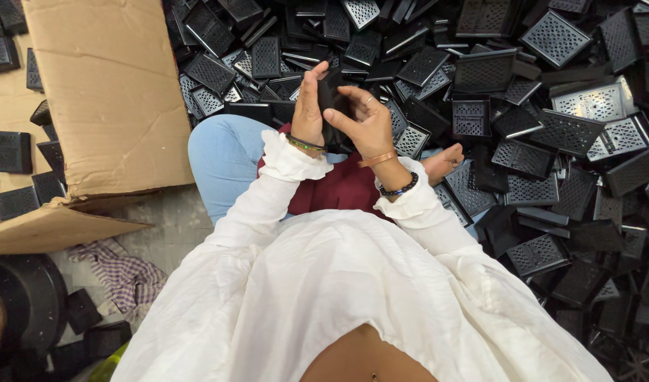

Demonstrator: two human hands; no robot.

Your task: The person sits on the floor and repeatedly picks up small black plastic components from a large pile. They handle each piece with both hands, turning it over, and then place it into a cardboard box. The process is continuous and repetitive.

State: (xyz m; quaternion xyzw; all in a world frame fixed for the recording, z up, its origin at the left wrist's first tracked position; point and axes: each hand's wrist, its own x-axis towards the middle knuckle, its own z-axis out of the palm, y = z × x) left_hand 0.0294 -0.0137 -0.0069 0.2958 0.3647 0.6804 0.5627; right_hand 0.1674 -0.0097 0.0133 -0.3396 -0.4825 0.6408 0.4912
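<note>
1. Head view: the left hand and the right hand are raised together over the lap, pressing 1 small black plastic piece between them
2. Left-hand grip: palm and straight fingers lie flat against the left side of the piece; right-hand grip: thumb and curled fingers close round its right side, so both hands hold it
3. The piece is upright, mostly hidden between the palms, above a dark red cloth on the lap
4. A large heap of black perforated grille parts covers the floor ahead and to the right
5. An open cardboard box lies to the left with a few black parts beside it, and a checked rag lies on the floor below it
</note>
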